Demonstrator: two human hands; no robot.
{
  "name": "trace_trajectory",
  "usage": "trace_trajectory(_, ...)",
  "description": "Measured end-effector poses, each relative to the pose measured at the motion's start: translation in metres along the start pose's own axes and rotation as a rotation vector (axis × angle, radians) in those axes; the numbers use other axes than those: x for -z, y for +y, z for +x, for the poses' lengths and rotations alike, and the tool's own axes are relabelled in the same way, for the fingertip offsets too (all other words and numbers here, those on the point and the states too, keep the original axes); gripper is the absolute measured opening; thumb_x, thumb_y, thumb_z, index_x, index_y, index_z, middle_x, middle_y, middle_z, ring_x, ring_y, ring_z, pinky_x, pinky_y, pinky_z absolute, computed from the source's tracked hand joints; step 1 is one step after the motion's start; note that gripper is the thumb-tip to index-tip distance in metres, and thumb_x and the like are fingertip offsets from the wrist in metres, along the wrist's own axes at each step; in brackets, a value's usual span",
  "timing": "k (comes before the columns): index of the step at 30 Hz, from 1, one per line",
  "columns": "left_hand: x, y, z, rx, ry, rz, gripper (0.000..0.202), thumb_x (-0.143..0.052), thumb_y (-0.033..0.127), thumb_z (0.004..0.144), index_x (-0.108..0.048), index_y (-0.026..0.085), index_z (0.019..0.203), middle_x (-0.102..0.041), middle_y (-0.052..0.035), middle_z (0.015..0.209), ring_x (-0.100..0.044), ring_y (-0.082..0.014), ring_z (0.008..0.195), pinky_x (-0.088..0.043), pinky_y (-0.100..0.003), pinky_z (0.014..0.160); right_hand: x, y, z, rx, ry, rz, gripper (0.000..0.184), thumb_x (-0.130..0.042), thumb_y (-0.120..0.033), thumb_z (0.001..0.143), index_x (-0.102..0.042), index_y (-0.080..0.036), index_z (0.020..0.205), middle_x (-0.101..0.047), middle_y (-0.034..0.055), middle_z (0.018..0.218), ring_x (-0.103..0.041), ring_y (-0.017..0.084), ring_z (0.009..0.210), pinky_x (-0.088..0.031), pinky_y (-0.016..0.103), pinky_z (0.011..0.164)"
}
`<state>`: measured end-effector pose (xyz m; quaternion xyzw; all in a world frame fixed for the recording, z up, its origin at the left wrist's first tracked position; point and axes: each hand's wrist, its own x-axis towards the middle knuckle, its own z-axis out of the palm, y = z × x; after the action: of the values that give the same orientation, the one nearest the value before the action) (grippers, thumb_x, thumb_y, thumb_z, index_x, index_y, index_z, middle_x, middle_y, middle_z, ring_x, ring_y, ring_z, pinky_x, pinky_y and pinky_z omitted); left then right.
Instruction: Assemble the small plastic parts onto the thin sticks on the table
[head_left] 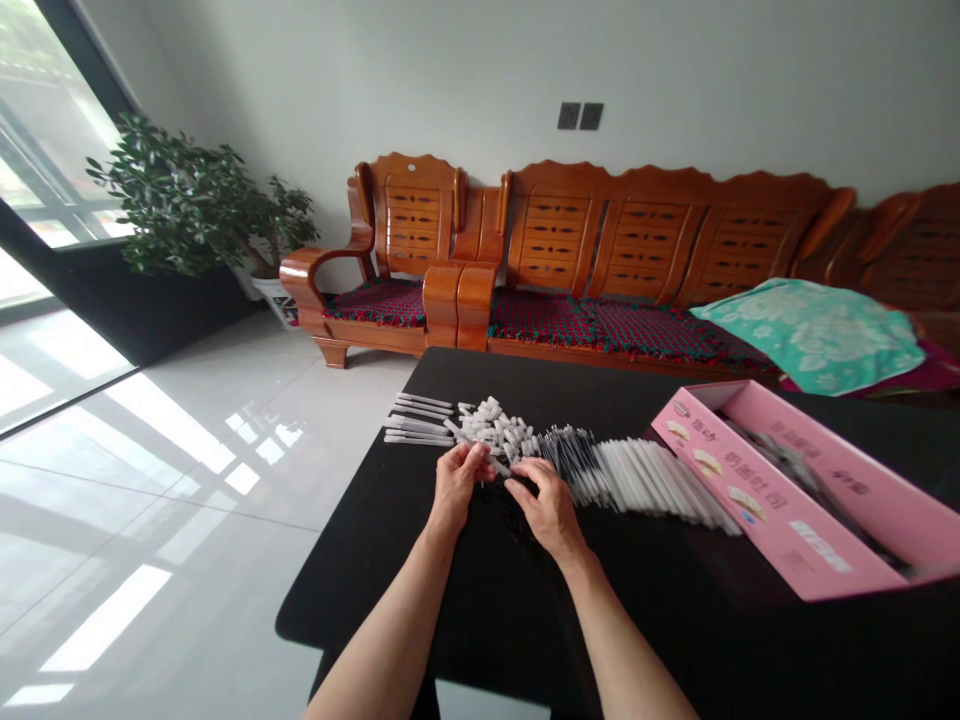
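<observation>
My left hand (454,488) pinches a slim white pen (454,430) between thumb and fingers, its far end slanting up and left. Close by on the right, my right hand (553,508) has thumb and fingertips bent together near the pen's lower end; what they hold is too small to make out. Just beyond my hands lies a heap of short white pen parts (501,425). Several white pens (418,432) lie side by side to the left. Thin dark refills (570,452) and a row of white pen barrels (660,478) lie to the right.
The black table (375,590) carries an open pink box (765,500) at right, with greyish contents partly hidden. Behind stand a wooden armchair (416,225) and a long wooden sofa (559,235) bearing a turquoise cloth (814,335). A potted plant (195,205) is at left.
</observation>
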<state>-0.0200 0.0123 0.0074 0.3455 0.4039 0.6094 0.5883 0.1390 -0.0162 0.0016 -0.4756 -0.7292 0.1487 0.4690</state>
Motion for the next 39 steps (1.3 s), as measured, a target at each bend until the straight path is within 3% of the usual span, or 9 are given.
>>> trace_trajectory(3, 0.000, 0.001, 0.000, 0.001, -0.005, 0.008, 0.047, -0.083, 0.053, 0.064, -0.069, 0.010, 0.077, -0.065, -0.0031, 0.058, -0.060, -0.0115, 0.049, -0.052, -0.022, 0.052, 0.000, 0.000, 0.000, 0.032, -0.021, 0.013, 0.013, -0.054, -0.022, 0.092, -0.067, -0.021, 0.087, -0.069, 0.0087, 0.093, -0.063, 0.024, 0.101, -0.052, 0.040, 0.092)
trace_trajectory(7, 0.000, 0.001, 0.000, 0.002, -0.002, 0.005, 0.047, -0.083, 0.053, 0.064, -0.070, 0.009, 0.078, -0.066, -0.0031, 0.058, -0.060, -0.0116, 0.049, -0.052, -0.022, 0.052, 0.000, 0.000, 0.000, -0.014, 0.034, -0.007, 0.006, -0.064, -0.026, 0.087, -0.066, -0.021, 0.090, -0.069, 0.0089, 0.098, -0.062, 0.025, 0.105, -0.052, 0.041, 0.093)
trace_trajectory(12, 0.000, 0.000, 0.000, 0.000, -0.004, 0.013, 0.046, -0.083, 0.052, 0.065, -0.070, 0.010, 0.077, -0.065, -0.0031, 0.058, -0.060, -0.0114, 0.049, -0.052, -0.022, 0.052, 0.000, -0.001, 0.000, 0.028, -0.013, 0.018, 0.014, -0.054, -0.023, 0.093, -0.067, -0.022, 0.088, -0.071, 0.0079, 0.094, -0.062, 0.024, 0.106, -0.050, 0.041, 0.096)
trace_trajectory(16, 0.000, 0.000, -0.001, 0.000, -0.010, 0.012, 0.046, -0.083, 0.052, 0.065, -0.070, 0.010, 0.077, -0.065, -0.0030, 0.059, -0.061, -0.0114, 0.050, -0.053, -0.022, 0.053, 0.000, 0.000, 0.000, -0.030, 0.024, 0.002, 0.004, -0.066, -0.025, 0.085, -0.065, -0.021, 0.087, -0.069, 0.0089, 0.097, -0.062, 0.026, 0.106, -0.052, 0.041, 0.093)
trace_trajectory(19, 0.000, 0.001, -0.001, -0.002, -0.005, 0.010, 0.046, -0.083, 0.052, 0.065, -0.070, 0.010, 0.076, -0.065, -0.0030, 0.058, -0.060, -0.0113, 0.049, -0.052, -0.022, 0.053, 0.000, 0.000, 0.000, -0.029, -0.006, -0.006, 0.009, -0.061, -0.027, 0.090, -0.067, -0.021, 0.091, -0.069, 0.0092, 0.097, -0.062, 0.026, 0.105, -0.051, 0.042, 0.094)
trace_trajectory(22, -0.001, 0.001, -0.001, -0.003, -0.008, 0.012, 0.046, -0.083, 0.052, 0.065, -0.070, 0.010, 0.076, -0.065, -0.0029, 0.058, -0.060, -0.0113, 0.049, -0.052, -0.022, 0.052, -0.001, 0.000, 0.000, 0.004, -0.028, 0.015, 0.013, -0.055, -0.022, 0.092, -0.066, -0.021, 0.085, -0.070, 0.0083, 0.091, -0.062, 0.025, 0.105, -0.051, 0.040, 0.095)
trace_trajectory(25, 0.000, 0.000, -0.001, 0.000, -0.013, 0.014, 0.046, -0.082, 0.053, 0.065, -0.070, 0.010, 0.078, -0.065, -0.0030, 0.058, -0.060, -0.0114, 0.049, -0.052, -0.022, 0.052, -0.001, 0.001, 0.000, -0.008, 0.019, 0.021, 0.007, -0.062, -0.019, 0.086, -0.063, -0.022, 0.079, -0.069, 0.0079, 0.090, -0.062, 0.025, 0.104, -0.051, 0.039, 0.093)
trace_trajectory(34, 0.007, 0.000, 0.004, -0.038, 0.047, -0.011, 0.043, -0.082, 0.051, 0.067, -0.070, 0.011, 0.079, -0.064, -0.0013, 0.059, -0.060, -0.0120, 0.052, -0.051, -0.023, 0.054, 0.008, 0.001, 0.001, 0.008, 0.060, -0.002, 0.007, -0.066, -0.018, 0.081, -0.062, -0.022, 0.077, -0.071, 0.0073, 0.090, -0.062, 0.026, 0.103, -0.051, 0.043, 0.094)
trace_trajectory(39, 0.010, 0.003, 0.006, -0.048, 0.089, -0.034, 0.044, -0.083, 0.051, 0.065, -0.071, 0.011, 0.079, -0.063, -0.0005, 0.059, -0.059, -0.0116, 0.052, -0.051, -0.023, 0.054, 0.010, -0.001, 0.001, 0.037, 0.059, -0.005, 0.010, -0.060, -0.024, 0.088, -0.068, -0.022, 0.082, -0.073, 0.0081, 0.091, -0.063, 0.026, 0.103, -0.051, 0.044, 0.095)
